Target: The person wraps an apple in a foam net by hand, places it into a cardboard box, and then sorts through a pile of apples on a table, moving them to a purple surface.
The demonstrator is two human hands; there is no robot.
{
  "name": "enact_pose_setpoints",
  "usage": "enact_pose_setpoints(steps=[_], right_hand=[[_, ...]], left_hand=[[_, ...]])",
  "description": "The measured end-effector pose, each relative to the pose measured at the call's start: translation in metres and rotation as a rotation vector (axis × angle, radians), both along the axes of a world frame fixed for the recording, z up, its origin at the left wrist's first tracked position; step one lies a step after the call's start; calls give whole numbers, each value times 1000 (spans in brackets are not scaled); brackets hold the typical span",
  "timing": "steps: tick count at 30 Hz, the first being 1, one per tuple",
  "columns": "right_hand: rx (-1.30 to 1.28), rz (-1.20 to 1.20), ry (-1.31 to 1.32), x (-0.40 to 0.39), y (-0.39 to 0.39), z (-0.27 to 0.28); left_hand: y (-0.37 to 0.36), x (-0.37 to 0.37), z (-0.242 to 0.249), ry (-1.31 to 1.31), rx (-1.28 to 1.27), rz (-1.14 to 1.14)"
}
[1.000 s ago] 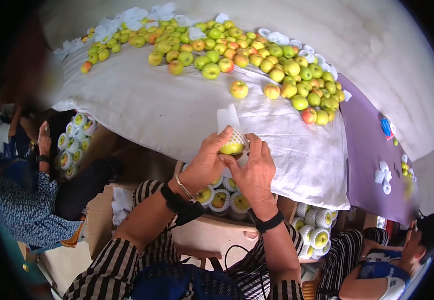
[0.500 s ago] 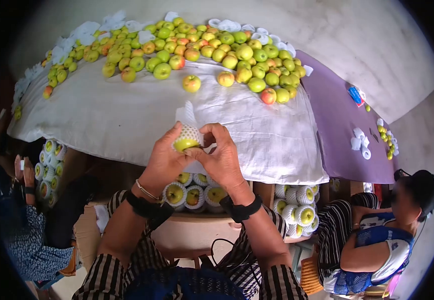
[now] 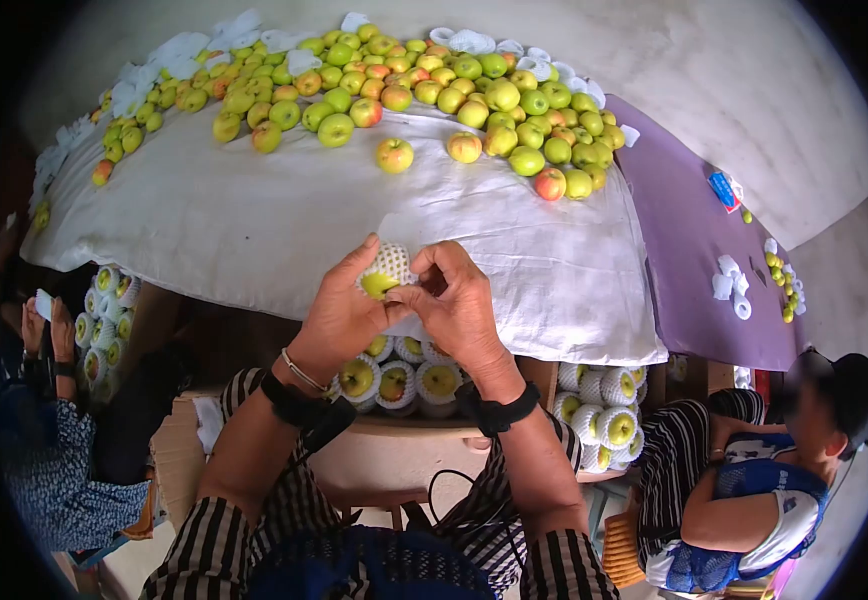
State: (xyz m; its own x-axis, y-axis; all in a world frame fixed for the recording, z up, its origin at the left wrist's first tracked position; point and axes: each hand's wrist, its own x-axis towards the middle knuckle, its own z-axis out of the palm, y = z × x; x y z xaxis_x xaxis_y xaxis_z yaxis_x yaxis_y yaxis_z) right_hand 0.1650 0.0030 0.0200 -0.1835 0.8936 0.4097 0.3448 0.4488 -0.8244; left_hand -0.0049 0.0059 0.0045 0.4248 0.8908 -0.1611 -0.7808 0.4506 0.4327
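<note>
A green apple (image 3: 379, 284) partly inside a white foam net (image 3: 390, 261) is held over the front edge of the cloth-covered table (image 3: 254, 240). My left hand (image 3: 342, 310) wraps its left side, thumb up along the net. On the right, my right hand (image 3: 454, 300) pinches at the net's lower edge, fingers curled against it. Below both hands, a box holds several netted apples (image 3: 394, 384). Loose green and red apples (image 3: 334, 130) lie piled along the table's far side, and a single apple (image 3: 394, 155) sits nearer.
A seated person (image 3: 754, 490) is at the right, beside a box of netted apples (image 3: 616, 425). At the left another person's hands (image 3: 49, 325) hold something white near more netted apples (image 3: 104, 325). Foam nets (image 3: 730, 280) lie on the purple cloth (image 3: 694, 240).
The net now sits lower and closer around the apple, its loose top no longer standing up as high. The view has shifted slightly. At the left, the other person's white item shows larger.
</note>
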Motion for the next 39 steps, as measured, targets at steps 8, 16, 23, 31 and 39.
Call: enact_pose_setpoints(steps=[8,16,23,31,39], right_hand=[[352,-102,-259,-8,0,-7],[272,-120,-246,-14,-4,-13],[413,-170,-368,-18,-5,-20],[330,-220,-170,-27,-8,-22],[-293,-131,444,-8,0,-5]], left_hand=[[-1,12,-3,20,27,149],[0,6,-10,96,149,157],[-4,7,-6,184,180,211],[-2,9,1,77,111,173],[5,0,2,140,70,226]])
